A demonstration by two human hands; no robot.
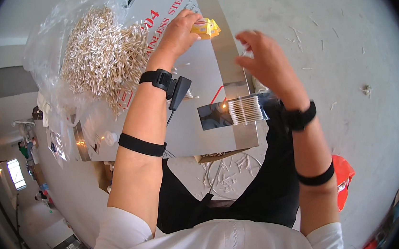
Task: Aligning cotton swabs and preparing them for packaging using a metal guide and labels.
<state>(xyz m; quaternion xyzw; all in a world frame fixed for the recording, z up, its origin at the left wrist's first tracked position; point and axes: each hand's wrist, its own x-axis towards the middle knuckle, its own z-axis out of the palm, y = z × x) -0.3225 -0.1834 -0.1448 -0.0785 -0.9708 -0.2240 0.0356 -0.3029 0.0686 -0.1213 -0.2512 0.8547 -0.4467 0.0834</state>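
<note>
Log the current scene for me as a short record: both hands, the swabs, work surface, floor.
Left hand: gripping a small yellow packet
Right hand: raised, thumb and fingers parted, blurred
Swab row: side by side on a dark glossy strip
Swab pile: heaped, clear plastic bag around it
Work surface: grey, red print
Floor: loose swabs scattered

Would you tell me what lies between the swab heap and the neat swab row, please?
In the head view, the left forearm, its black wristband and black device, and some loose swabs come between heap and row.
</note>
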